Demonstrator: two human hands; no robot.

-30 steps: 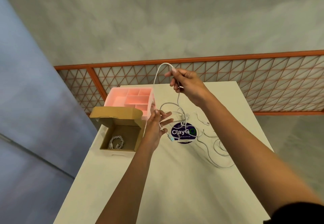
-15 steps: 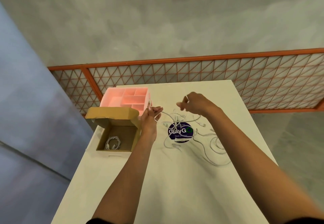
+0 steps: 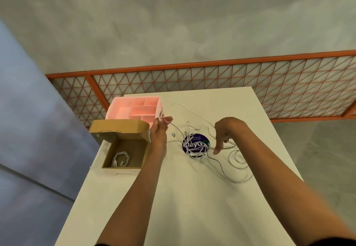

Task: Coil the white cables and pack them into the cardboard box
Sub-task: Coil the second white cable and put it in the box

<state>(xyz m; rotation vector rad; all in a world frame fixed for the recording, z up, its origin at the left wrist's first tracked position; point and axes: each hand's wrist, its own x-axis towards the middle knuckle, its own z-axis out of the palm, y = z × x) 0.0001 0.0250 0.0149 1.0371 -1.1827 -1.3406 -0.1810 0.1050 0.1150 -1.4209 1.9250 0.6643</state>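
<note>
Pulling the white cable that your left hand pinches could knot the three-o'clock tangle; I cannot tell whether your right hand grips anything.

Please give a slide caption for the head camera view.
Left hand pinches a white cable beside the open cardboard box holding one coiled cable; right hand hovers over the tangled cables.
</note>
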